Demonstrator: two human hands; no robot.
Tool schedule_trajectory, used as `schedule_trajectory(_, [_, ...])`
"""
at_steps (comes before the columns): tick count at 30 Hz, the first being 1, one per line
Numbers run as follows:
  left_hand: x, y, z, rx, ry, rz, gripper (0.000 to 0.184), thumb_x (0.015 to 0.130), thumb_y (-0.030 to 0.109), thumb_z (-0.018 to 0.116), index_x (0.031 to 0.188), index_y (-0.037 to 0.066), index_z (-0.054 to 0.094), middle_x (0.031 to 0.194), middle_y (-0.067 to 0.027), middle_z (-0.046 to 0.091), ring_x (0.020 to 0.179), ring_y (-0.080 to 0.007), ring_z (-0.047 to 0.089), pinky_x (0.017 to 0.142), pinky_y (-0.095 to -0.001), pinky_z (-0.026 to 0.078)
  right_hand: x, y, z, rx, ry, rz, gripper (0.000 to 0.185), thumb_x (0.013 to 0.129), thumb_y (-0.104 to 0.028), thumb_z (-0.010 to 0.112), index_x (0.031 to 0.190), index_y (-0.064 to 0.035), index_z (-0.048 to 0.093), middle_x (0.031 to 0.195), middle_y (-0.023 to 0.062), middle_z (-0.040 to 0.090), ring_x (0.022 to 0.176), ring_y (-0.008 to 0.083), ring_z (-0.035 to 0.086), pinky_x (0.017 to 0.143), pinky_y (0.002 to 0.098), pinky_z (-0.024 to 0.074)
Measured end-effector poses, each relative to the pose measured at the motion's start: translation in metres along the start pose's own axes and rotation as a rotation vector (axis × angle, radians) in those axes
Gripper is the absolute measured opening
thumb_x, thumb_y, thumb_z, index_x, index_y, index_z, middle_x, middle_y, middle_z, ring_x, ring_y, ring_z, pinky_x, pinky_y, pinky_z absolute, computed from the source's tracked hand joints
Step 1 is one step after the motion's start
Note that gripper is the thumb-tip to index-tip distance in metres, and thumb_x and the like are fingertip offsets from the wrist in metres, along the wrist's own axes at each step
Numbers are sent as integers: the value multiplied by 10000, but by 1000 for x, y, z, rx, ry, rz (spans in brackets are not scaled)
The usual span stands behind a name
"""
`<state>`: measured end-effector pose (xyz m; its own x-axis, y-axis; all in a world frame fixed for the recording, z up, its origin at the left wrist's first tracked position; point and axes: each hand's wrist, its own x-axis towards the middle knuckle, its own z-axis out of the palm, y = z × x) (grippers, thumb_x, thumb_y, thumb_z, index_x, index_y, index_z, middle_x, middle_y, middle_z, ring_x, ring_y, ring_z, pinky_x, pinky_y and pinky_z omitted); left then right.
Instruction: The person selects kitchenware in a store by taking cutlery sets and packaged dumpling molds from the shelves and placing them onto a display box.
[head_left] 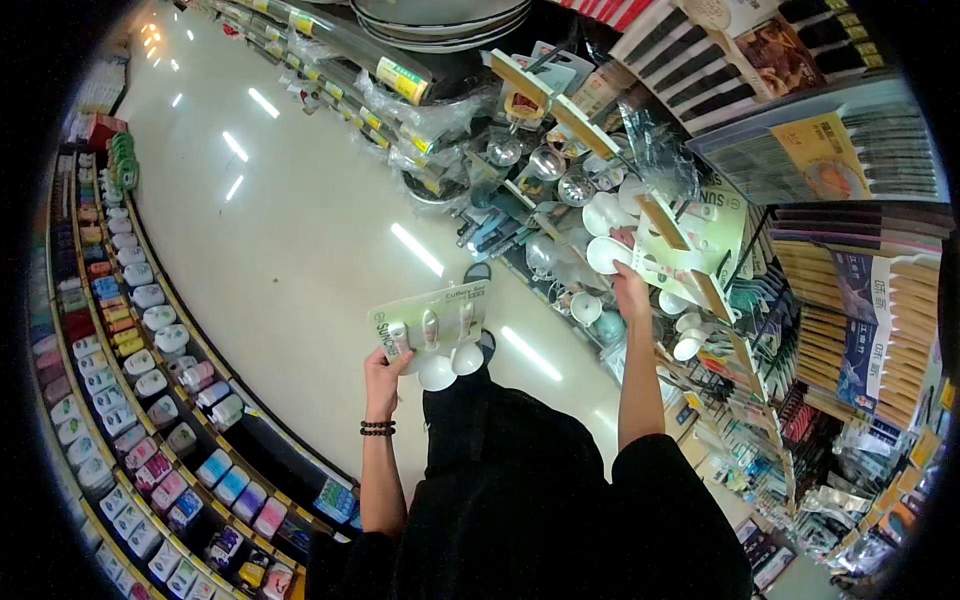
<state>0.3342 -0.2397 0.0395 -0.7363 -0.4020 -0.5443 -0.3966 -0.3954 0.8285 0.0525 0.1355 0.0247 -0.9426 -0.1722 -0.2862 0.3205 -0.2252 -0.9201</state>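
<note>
My left hand (380, 386) is closed on the edge of a carded cutlery set (430, 303), held out over the aisle floor. The pale green card reads "Cutlery Set", and white spoon bowls (436, 373) stick out below it. Up at the rack on the right, my right hand (630, 290) grips a white ladle (606, 255) on another pale green card (722, 222). That card hangs among similar packs, and part of it is behind a wooden-coloured label strip (663, 221). Some of my right fingers are hidden by the ladle.
Metal ladles (577, 186) and other utensils hang left of my right hand. Packs of chopsticks (905, 330) and knives fill the right side. Stacked plates (440, 25) stand at the top. Across the pale floor (270, 290), curved shelves hold soaps and bottles (172, 337).
</note>
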Motion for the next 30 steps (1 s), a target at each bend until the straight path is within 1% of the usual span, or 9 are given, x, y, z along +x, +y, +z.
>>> schedule_trajectory(7, [-1,-17,-16,-20,58,-19,211,830,29,704,1035,-10,672,965,-60,691,829,-119,624,768,-288,494,-33,6,-20,4,-56,110,575,825,18,511,1392,-10,421,1380,127,518,1241,238,486,1059,350,361])
schedule_trajectory(11, [0,-19,-18,-25,62,-4,213,830,31,706,1035,-11,670,963,-59,690,832,-119,620,767,-290,489,-52,11,-39,-57,-17,172,520,830,0,511,1348,9,473,1304,174,571,1183,246,538,1037,341,389])
schedule_trajectory(14, [1,-18,-19,-32,37,1,215,830,27,703,1038,-13,668,968,-59,688,838,-118,619,771,-286,486,-66,-8,-21,-40,32,166,433,834,-31,550,1266,-12,561,1207,118,625,1076,221,589,954,315,434])
schedule_trajectory(17, [2,-10,-13,13,6,-5,215,830,17,696,1041,-15,668,978,-60,688,852,-118,622,780,-281,487,-72,-12,-19,-113,154,103,401,841,-76,579,1238,-26,586,1137,81,637,1015,196,597,906,310,448])
schedule_trajectory(20, [1,-7,-6,0,-18,-3,206,830,3,687,1035,-15,673,973,-59,691,852,-115,627,781,-276,493,-76,-15,-23,-114,271,105,389,868,-62,579,1251,3,557,1118,93,620,1065,188,566,932,311,433])
schedule_trajectory(24, [3,1,12,14,-90,34,192,828,-10,683,1020,-14,684,946,-53,697,823,-108,631,763,-272,499,-67,-2,-46,-166,471,95,392,837,-105,655,1205,3,578,1100,88,617,980,182,591,875,320,459])
schedule_trajectory(25, [2,4,18,22,-114,39,190,828,-8,685,1018,-13,685,941,-52,698,815,-106,631,757,-271,500,-64,5,-52,-237,484,7,389,830,-109,668,1189,10,574,1082,89,617,931,177,607,816,322,484])
schedule_trajectory(27, [2,11,31,41,-166,51,185,829,-4,688,1014,-10,688,930,-48,699,800,-103,631,744,-268,503,-55,26,-68,-260,524,-35,377,841,-107,659,1185,15,568,1055,90,619,915,181,614,770,330,514])
schedule_trajectory(30, [5,15,46,66,-249,65,187,832,7,693,1018,-6,689,930,-50,699,800,-100,629,735,-262,503,-53,24,-56,-243,624,-53,333,861,-96,624,1170,16,567,994,89,624,857,188,630,674,340,572])
